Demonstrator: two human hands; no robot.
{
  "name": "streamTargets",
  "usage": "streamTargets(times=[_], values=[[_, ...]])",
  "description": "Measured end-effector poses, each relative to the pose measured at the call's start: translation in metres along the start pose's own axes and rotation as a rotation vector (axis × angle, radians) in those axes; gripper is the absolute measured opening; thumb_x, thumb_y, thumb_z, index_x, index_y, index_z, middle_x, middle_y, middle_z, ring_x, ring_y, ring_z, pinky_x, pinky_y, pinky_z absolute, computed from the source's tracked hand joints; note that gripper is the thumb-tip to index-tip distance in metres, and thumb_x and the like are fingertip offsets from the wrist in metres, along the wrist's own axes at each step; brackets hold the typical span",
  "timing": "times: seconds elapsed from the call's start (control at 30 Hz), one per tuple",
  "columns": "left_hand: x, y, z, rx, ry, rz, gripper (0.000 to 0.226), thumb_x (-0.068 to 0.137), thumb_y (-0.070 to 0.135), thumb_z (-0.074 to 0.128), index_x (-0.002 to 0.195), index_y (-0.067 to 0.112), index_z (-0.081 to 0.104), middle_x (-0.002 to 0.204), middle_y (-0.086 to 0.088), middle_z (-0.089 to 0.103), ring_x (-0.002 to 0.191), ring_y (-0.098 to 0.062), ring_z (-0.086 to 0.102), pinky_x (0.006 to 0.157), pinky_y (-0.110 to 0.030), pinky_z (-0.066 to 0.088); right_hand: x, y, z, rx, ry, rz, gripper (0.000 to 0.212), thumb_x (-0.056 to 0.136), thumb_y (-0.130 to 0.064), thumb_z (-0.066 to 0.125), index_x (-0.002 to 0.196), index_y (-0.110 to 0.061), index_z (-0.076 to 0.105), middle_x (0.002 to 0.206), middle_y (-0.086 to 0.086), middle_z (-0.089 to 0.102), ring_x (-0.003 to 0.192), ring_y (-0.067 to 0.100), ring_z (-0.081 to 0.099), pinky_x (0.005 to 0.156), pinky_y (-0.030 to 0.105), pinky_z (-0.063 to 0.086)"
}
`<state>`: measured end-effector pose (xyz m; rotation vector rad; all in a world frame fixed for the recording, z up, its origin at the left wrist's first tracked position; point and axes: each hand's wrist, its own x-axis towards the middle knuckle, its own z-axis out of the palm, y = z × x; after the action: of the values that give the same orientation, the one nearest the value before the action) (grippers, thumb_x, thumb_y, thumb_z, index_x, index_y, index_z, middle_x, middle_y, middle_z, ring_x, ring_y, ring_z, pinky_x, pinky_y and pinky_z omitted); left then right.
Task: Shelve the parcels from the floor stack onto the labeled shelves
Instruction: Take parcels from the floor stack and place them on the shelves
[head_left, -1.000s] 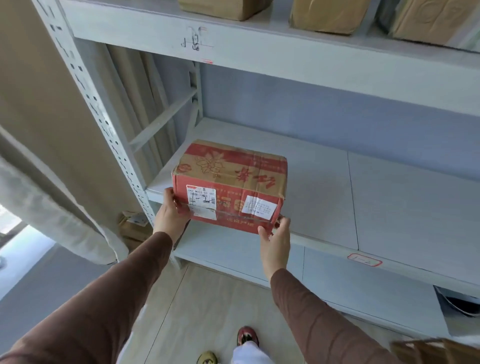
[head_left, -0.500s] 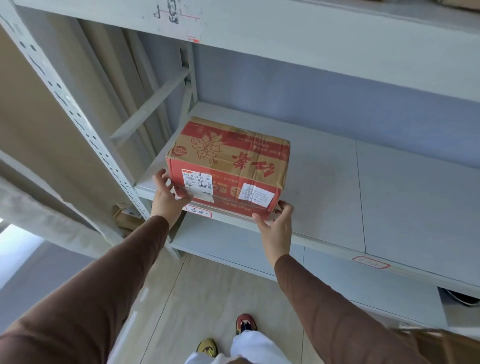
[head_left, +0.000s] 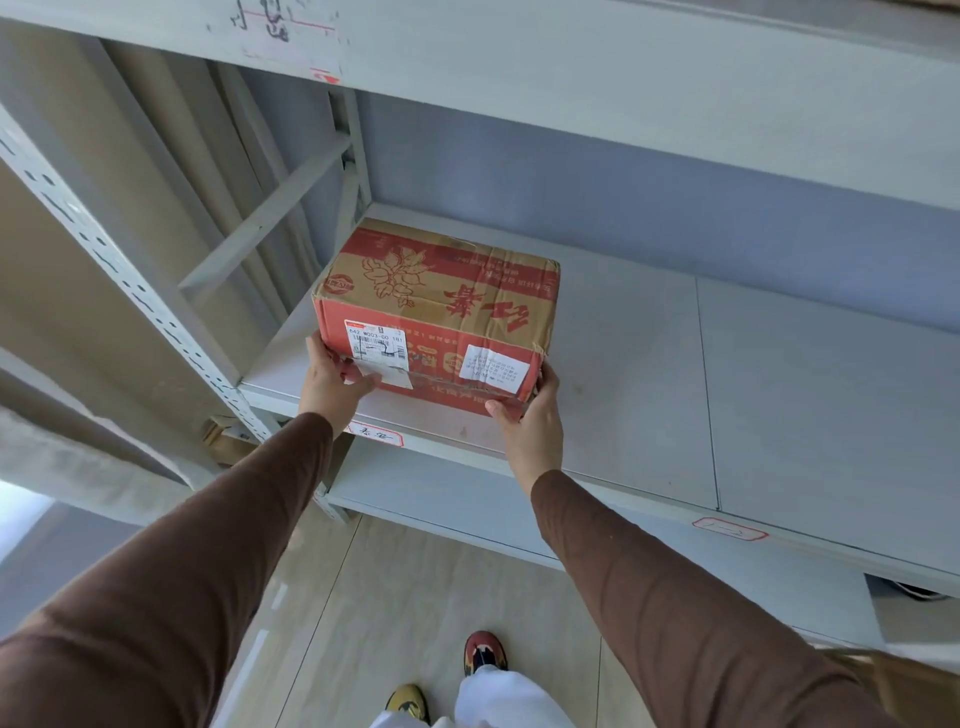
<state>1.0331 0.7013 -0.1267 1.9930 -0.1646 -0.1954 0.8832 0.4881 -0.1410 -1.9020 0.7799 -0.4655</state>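
on the middle shelf (head_left: 649, 374), far left, sits the parcel (head_left: 436, 312); left hand (head_left: 332, 382) and right hand (head_left: 530, 415) grip its near corners. placing step; next, probably release and withdraw.

Floor, footwear and drapery beyond the rack
Two shoes (head_left: 485, 652) stood on pale floorboards (head_left: 395, 587); a beige curtain (head_left: 78, 322) hung left of the metal upright

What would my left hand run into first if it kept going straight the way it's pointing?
The left hand already touches the red and tan parcel at its near left corner, so the parcel is first. Behind it probably comes the blue back wall, though depth is unclear.
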Motion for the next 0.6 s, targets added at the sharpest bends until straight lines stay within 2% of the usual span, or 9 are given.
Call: streamTargets(times=[0.13, 0.23, 0.37, 0.47, 0.53, 0.6], values=[[0.014, 0.007, 0.005, 0.024, -0.003, -0.015, 0.059, 0.086, 0.002, 0.076, 0.121, 0.019, 0.031, 0.118, 0.002, 0.059, 0.104, -0.022, 0.062, 0.097, -0.041, 0.052, 0.014, -0.002, 0.001, -0.018, -0.009, -0.005, 0.081, 0.083, -0.025, 0.083, 0.145, -0.03, 0.03, 0.137, -0.003, 0.062, 0.122, 0.017, 0.063, 0.101, 0.044, 0.056], [0.018, 0.0, 0.005, 0.051, 0.018, -0.039, 0.063, 0.085, 0.006, 0.079, 0.126, 0.016, 0.032, 0.119, 0.0, 0.059, 0.109, -0.026, 0.061, 0.098, -0.043, 0.052, 0.016, -0.001, 0.0, -0.019, -0.022, -0.005, 0.081, 0.084, -0.026, 0.082, 0.144, -0.031, 0.029, 0.137, -0.003, 0.062, 0.121, 0.016, 0.064, 0.101, 0.043, 0.056], [0.006, -0.002, 0.011, 0.017, 0.089, -0.089, 0.089, 0.082, 0.008, 0.082, 0.15, 0.014, 0.024, 0.149, -0.009, 0.047, 0.132, -0.024, 0.048, 0.109, -0.039, 0.041, 0.011, 0.004, -0.008, -0.036, -0.058, 0.001, 0.082, 0.085, -0.027, 0.08, 0.148, -0.028, 0.027, 0.139, 0.002, 0.059, 0.122, 0.02, 0.063, 0.101, 0.04, 0.056], [-0.017, 0.002, 0.024, 0.065, 0.158, -0.145, 0.104, 0.083, 0.014, 0.083, 0.159, 0.02, 0.013, 0.164, -0.008, 0.028, 0.146, -0.03, 0.035, 0.119, -0.049, 0.032, 0.006, 0.008, -0.019, -0.115, -0.074, -0.058, 0.083, 0.087, -0.029, 0.079, 0.151, -0.019, 0.028, 0.147, 0.006, 0.05, 0.135, 0.023, 0.047, 0.106, 0.035, 0.047], [-0.036, 0.002, 0.035, 0.113, 0.171, -0.161, 0.105, 0.083, 0.018, 0.083, 0.16, 0.02, 0.011, 0.165, -0.008, 0.024, 0.149, -0.031, 0.031, 0.12, -0.049, 0.029, 0.002, 0.011, -0.028, -0.175, -0.077, -0.107, 0.084, 0.086, -0.031, 0.079, 0.152, -0.016, 0.029, 0.151, 0.006, 0.046, 0.14, 0.022, 0.036, 0.107, 0.037, 0.044], [-0.055, 0.001, 0.047, 0.191, 0.156, -0.098, 0.104, 0.083, 0.022, 0.083, 0.16, 0.02, 0.012, 0.164, -0.007, 0.024, 0.149, -0.029, 0.029, 0.121, -0.047, 0.028, -0.003, 0.016, -0.038, -0.235, -0.086, -0.165, 0.085, 0.085, -0.034, 0.08, 0.152, -0.016, 0.03, 0.153, 0.005, 0.044, 0.143, 0.021, 0.031, 0.107, 0.038, 0.045]])
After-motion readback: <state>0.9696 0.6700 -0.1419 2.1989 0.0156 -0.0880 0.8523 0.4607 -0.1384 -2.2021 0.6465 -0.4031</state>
